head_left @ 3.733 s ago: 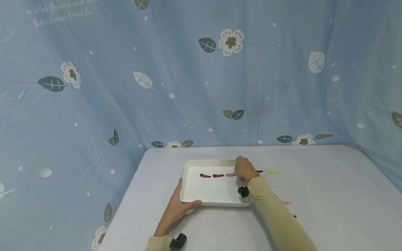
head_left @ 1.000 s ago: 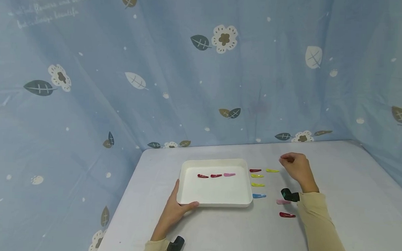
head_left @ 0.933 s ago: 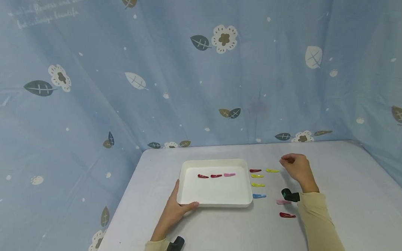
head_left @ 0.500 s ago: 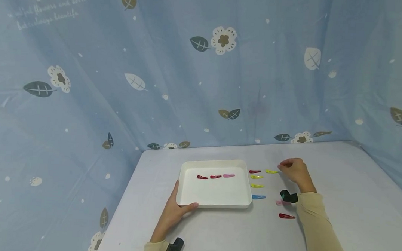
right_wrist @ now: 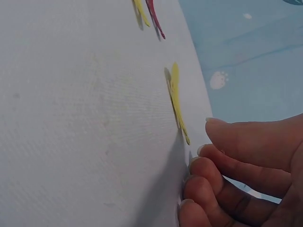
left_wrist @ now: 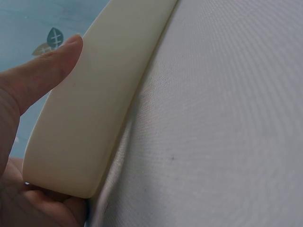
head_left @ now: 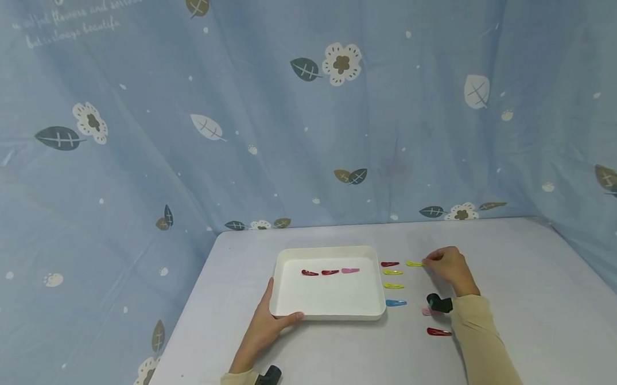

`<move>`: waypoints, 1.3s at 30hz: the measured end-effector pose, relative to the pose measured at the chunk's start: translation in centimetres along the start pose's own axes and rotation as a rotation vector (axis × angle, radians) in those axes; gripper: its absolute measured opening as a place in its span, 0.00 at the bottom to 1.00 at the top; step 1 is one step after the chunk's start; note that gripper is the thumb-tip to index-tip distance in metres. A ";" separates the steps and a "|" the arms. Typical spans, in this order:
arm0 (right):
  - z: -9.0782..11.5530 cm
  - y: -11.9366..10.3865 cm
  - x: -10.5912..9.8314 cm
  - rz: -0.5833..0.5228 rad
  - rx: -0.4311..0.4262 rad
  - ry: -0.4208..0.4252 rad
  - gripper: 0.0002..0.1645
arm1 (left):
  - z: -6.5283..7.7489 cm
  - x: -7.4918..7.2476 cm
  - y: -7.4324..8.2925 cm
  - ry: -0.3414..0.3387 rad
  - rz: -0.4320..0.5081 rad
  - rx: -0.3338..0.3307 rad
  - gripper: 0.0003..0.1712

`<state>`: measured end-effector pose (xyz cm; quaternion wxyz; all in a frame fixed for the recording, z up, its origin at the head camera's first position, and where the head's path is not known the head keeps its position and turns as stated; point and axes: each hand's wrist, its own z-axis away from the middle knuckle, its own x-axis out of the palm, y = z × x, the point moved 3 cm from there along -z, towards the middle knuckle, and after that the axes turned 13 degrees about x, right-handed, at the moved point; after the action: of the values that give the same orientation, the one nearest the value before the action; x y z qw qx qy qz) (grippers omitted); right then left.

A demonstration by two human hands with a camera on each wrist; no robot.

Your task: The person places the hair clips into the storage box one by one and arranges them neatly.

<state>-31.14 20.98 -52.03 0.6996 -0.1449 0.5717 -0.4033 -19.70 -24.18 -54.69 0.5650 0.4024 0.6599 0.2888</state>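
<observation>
My left hand grips the near left corner of a shallow white tray. In the left wrist view its thumb lies against the tray's wall and the other fingers curl round the corner. Two red snap hair clips and a pink hair clip lie in a row inside the tray. To the right, my right hand hovers at the narrow end of a yellow hair clip. In the right wrist view, thumb and bent fingers stand apart, just short of that clip.
Beside the tray's right wall lie a red clip, two yellow clips and a blue clip. Nearer the right forearm are a partly hidden pink clip and a red clip. A blue patterned curtain hangs behind the white table.
My right hand left the tray's inside, swung right, then came down and slightly left towards the yellow clip. The left hand keeps its grip on the tray; the view shifted slightly.
</observation>
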 end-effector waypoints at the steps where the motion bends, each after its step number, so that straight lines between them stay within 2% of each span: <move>1: -0.1 0.0 0.1 0.005 -0.004 0.003 0.19 | 0.0 0.0 0.0 0.000 -0.001 -0.004 0.75; 11: 0.1 -0.2 0.7 0.022 0.025 0.007 0.17 | 0.0 -0.1 0.0 0.002 -0.007 -0.007 0.75; 28: 0.3 -0.3 0.9 0.031 0.023 -0.020 0.12 | 0.0 -0.1 0.2 -0.002 0.023 0.015 0.75; 39: 0.2 -0.3 1.1 0.051 0.009 -0.023 0.09 | 0.1 -0.2 0.0 -0.005 0.019 0.007 0.75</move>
<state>-31.01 19.98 -52.51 0.7170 -0.1316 0.5651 -0.3862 -19.57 -24.32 -54.59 0.5625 0.4116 0.6556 0.2906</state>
